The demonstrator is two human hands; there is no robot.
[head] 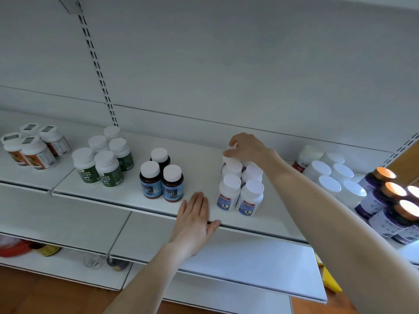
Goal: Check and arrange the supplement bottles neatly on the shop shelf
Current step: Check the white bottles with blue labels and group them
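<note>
Our right hand (246,147) pinches the rear bottle (226,158) by its cap; our left hand (195,219) lies flat on the shelf (204,150). Amber bottles (162,175) stand left, white jars (328,175) right; labels unreadable.

Stock masked, clipped or smeared

The right hand (246,147) curls over the rear bottle (226,160), hiding its cap and most of its body. Label print on the brown bottles (150,189) is too blurred to read. The purple bottles (385,214) run off the right edge, lids glared out. A red object (13,247), perhaps a packet, is smeared and cut by the left edge.
</note>
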